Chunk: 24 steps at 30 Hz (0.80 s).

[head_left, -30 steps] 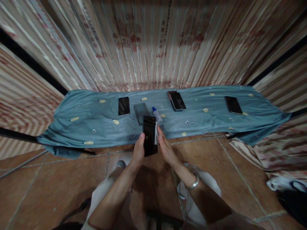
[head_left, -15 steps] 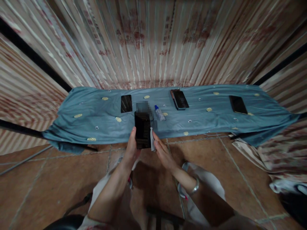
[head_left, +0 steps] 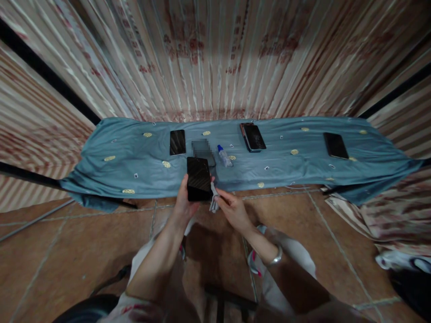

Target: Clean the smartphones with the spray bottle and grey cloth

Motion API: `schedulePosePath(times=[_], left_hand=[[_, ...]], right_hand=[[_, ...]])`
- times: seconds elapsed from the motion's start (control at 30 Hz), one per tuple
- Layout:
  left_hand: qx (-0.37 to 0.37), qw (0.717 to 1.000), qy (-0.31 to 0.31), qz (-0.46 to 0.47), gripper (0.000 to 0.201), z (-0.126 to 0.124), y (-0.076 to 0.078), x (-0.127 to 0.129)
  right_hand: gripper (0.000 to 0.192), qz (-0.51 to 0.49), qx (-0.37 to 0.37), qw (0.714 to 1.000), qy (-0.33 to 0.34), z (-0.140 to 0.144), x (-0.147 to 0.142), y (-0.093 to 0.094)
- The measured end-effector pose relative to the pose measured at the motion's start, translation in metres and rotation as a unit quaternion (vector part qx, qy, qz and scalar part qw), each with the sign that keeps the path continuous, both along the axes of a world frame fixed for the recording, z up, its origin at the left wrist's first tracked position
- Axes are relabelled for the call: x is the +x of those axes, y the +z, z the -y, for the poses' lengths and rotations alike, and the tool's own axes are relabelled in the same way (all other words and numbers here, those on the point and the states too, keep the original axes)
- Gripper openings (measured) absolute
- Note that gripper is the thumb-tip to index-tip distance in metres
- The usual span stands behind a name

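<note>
Presumably wiping the black phone's side | left hand wrapped around the phone, held up by the near edge of the table | right hand pinching grey cloth at its right side, contact unclear | next stroke seems to need a steady left grip, cloth flat

The phone at the centre of the frame is black; the cloth to its right is pale grey. Across the middle, the blue-green tablecloth carries yellow ovals and small white rectangles with dark centres. The clear bottle has a blue cap. Along the top, the beige-striped curtain shows reddish florals; below, brown floor tiles have pale lines.
</note>
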<state>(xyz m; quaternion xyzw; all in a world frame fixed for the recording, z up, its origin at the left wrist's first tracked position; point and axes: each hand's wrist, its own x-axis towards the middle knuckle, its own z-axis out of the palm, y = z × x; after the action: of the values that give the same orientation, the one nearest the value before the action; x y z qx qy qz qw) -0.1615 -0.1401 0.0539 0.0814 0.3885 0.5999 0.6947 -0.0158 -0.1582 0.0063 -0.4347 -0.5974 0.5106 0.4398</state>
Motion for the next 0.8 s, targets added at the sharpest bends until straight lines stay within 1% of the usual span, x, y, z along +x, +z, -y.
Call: schedulePosePath(times=[0.07, 0.17, 0.23, 0.3, 0.43, 0.53, 0.7, 0.8], left_hand=[[-0.010, 1.000, 0.003, -0.003, 0.050, -0.001, -0.001, 0.002], [-0.024, 1.000, 0.005, -0.015, 0.051, -0.003, -0.002, 0.004], [-0.028, 0.999, 0.005, -0.022, 0.052, -0.004, -0.003, 0.004], [-0.031, 0.999, 0.010, -0.028, 0.052, -0.004, -0.003, 0.005], [-0.039, 0.999, 0.007, -0.023, 0.055, -0.003, -0.008, 0.007], [-0.051, 0.999, -0.001, -0.013, 0.057, -0.002, -0.013, 0.010], [-0.060, 0.998, -0.009, -0.010, 0.064, 0.002, -0.014, 0.017], [-0.068, 0.997, -0.039, -0.012, 0.072, 0.007, -0.012, 0.022]], right_hand=[[0.032, 0.087, 0.083, 0.993, -0.016, 0.001, 0.002, 0.003], [0.035, 0.200, 0.207, 0.957, -0.019, 0.003, 0.003, 0.009], [0.038, 0.245, 0.255, 0.935, -0.005, 0.006, 0.001, 0.013], [0.039, 0.263, 0.290, 0.920, 0.012, 0.010, -0.003, 0.015], [0.037, 0.255, 0.340, 0.905, 0.024, 0.017, -0.013, 0.018], [0.039, 0.249, 0.365, 0.896, 0.034, 0.020, -0.018, 0.018], [0.043, 0.254, 0.367, 0.893, 0.064, 0.016, -0.017, 0.017], [0.043, 0.257, 0.364, 0.894, 0.054, 0.011, -0.013, 0.017]])
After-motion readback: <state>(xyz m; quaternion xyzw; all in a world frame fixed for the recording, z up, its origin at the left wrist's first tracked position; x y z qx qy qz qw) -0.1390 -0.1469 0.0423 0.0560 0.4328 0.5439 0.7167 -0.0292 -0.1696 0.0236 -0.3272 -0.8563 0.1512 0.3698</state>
